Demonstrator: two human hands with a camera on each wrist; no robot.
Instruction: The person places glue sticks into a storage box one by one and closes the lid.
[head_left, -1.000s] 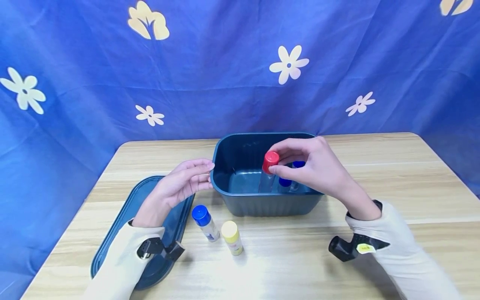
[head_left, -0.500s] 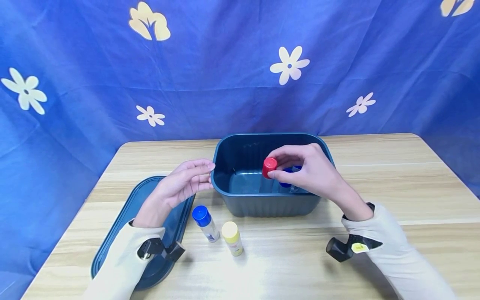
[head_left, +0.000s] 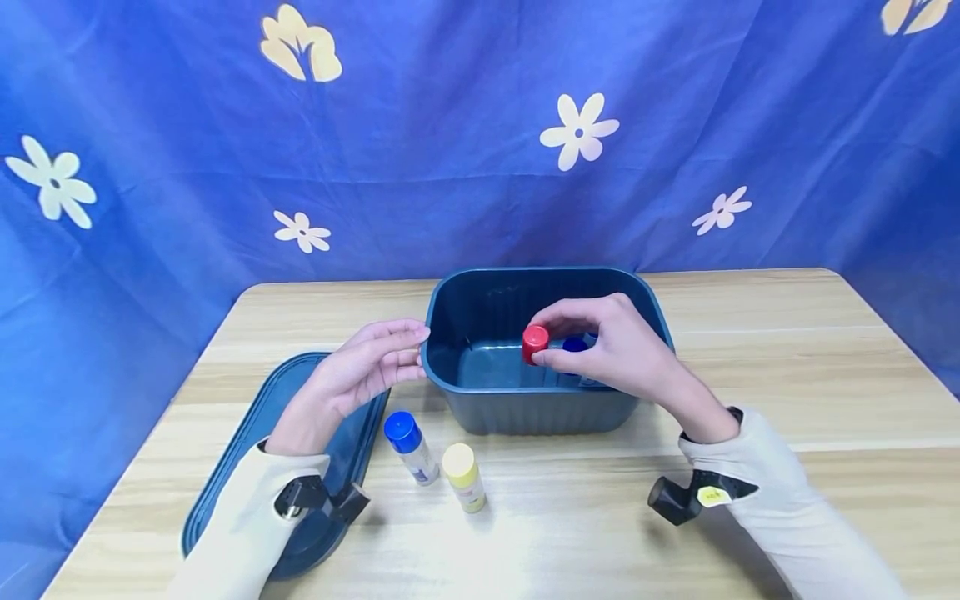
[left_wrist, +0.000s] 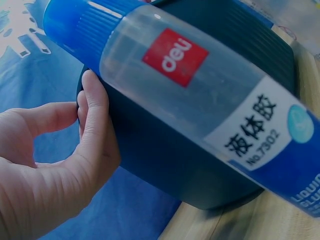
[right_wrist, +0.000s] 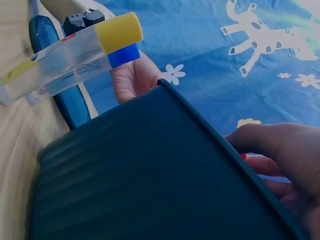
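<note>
My right hand (head_left: pixel 618 346) pinches the red cap of a glue bottle (head_left: pixel 535 345) between thumb and fingers, low inside a dark green plastic box (head_left: pixel 551 414). The bottle's body is mostly hidden behind the front wall. Partly behind that hand, blue-capped bottles (head_left: pixel 574 346) stand in the box. My left hand (head_left: pixel 367 367) holds the box's left rim, thumb and fingers at the edge. In front of the box, a liquid glue bottle with a blue cap (head_left: pixel 411 447) and one with a yellow cap (head_left: pixel 464 477) stand upright on the table.
A matching dark lid (head_left: pixel 345 450) lies on the wooden table (head_left: pixel 795 358) at the left, partly under my left forearm. A blue curtain (head_left: pixel 450 150) with pale flowers hangs right behind the table.
My right hand has lowered the red-capped glue bottle deeper into the box, shifting slightly left and nearer to me. The left hand stays at the rim.
</note>
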